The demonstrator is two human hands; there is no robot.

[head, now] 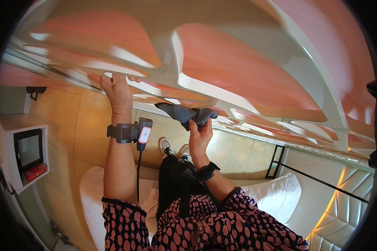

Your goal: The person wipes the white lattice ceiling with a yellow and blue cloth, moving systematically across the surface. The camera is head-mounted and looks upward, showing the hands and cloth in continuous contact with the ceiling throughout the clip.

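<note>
A glossy white openwork panel [166, 59] with rounded cut-outs spans the upper view, a pink-orange surface [232, 69] showing through its gaps. My left hand [117, 91] is raised to one of its lower bars and grips it, some fingers partly hidden by the bar. Around that wrist is a black strap with a small device [144, 133], which bears a label and trails a cable. In my right hand [201, 135] is a bunched dark grey cloth [188, 114], held up close by the panel's openings. Whether the cloth touches the panel I cannot tell.
Behind me are white bedding [92, 200] and a white pillow [270, 194]. A white cabinet [22, 120] with a red box [34, 172] stands at left. On the right, a black metal bar [320, 180] crosses before a padded headboard [342, 207]. My shoes [165, 144] rest on the tiled floor [91, 125].
</note>
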